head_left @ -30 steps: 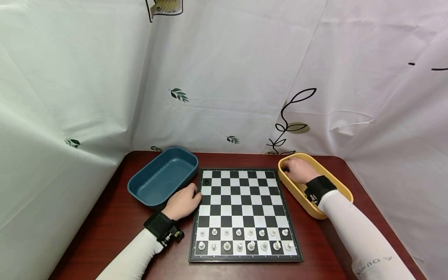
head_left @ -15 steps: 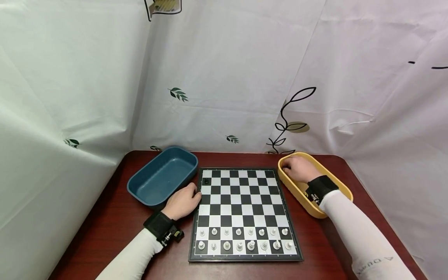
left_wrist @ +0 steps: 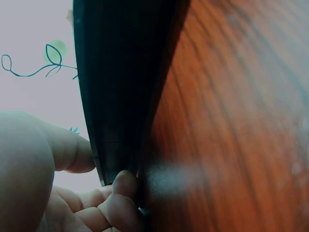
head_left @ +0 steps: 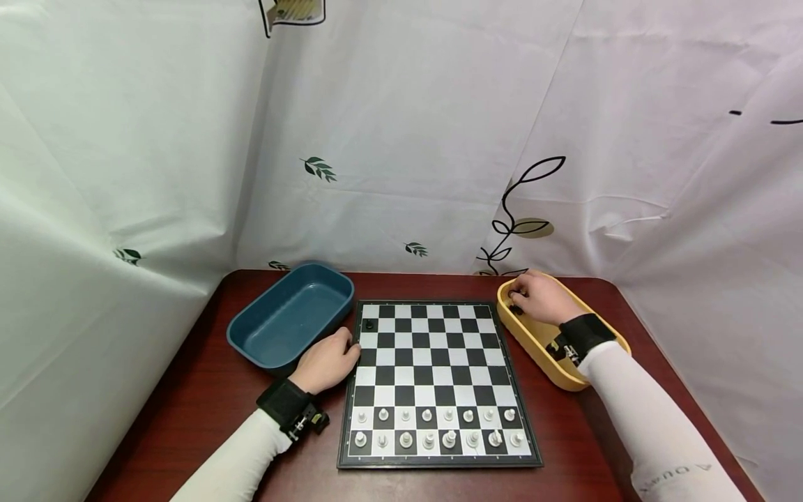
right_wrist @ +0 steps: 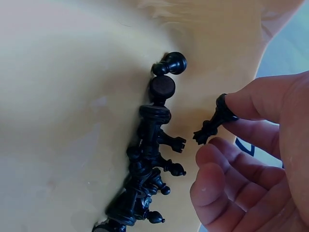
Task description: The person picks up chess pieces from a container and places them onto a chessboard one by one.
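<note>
My right hand point(head_left: 544, 298) is over the far end of the yellow tray point(head_left: 567, 382). Seen from the right wrist, its thumb and a finger pinch the base of a black chess piece point(right_wrist: 219, 116), whose notched top points down and left. Several more black chess pieces point(right_wrist: 154, 123) lie heaped in the tray beside it. At the left edge of the chessboard point(head_left: 433, 341), my left hand point(head_left: 326, 364) grips the frame; the left wrist view shows the dark side of the board point(left_wrist: 118, 87) between thumb and curled fingers. One small black piece point(head_left: 369, 324) stands near the board's far left corner.
White chess pieces point(head_left: 448, 439) stand in two rows along the board's near side. A blue tray point(head_left: 295, 314) sits left of the board. The red-brown table point(head_left: 408, 282) meets a white patterned cloth point(head_left: 401, 139) at the back.
My right hand has lifted a little out of the yellow tray's far end, and dark pieces now show by its fingertips. The left hand stays at the board's edge.
</note>
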`<control>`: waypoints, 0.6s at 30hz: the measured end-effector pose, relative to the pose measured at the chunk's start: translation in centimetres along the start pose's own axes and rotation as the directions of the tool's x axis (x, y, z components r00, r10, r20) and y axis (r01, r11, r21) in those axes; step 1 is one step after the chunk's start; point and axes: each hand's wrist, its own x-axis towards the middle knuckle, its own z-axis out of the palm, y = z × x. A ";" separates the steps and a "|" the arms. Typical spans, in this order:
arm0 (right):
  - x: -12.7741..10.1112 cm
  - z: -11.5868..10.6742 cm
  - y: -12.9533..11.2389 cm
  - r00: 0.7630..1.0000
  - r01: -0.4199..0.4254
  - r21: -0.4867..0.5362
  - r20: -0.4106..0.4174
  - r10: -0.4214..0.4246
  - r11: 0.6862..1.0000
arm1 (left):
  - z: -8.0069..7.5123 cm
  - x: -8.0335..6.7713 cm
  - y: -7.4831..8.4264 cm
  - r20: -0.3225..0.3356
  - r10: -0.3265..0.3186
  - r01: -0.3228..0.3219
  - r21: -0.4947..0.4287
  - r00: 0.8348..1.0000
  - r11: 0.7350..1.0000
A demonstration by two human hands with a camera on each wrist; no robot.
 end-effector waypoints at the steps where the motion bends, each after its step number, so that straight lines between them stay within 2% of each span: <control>1: 0.0 -0.1 0.0 1.000 -0.004 0.005 -0.003 0.004 1.000 | 0.0 0.0 0.0 0.000 0.000 0.000 0.001 1.000 1.000; 11: -0.1 -0.5 0.0 1.000 -0.023 0.003 -0.018 0.023 1.000 | 0.0 0.1 0.0 0.004 -0.003 0.003 0.005 1.000 1.000; 18: -0.3 -0.6 -0.1 0.999 -0.044 0.031 0.006 0.044 0.999 | 0.2 0.2 -0.2 0.010 -0.004 0.004 -0.001 1.000 1.000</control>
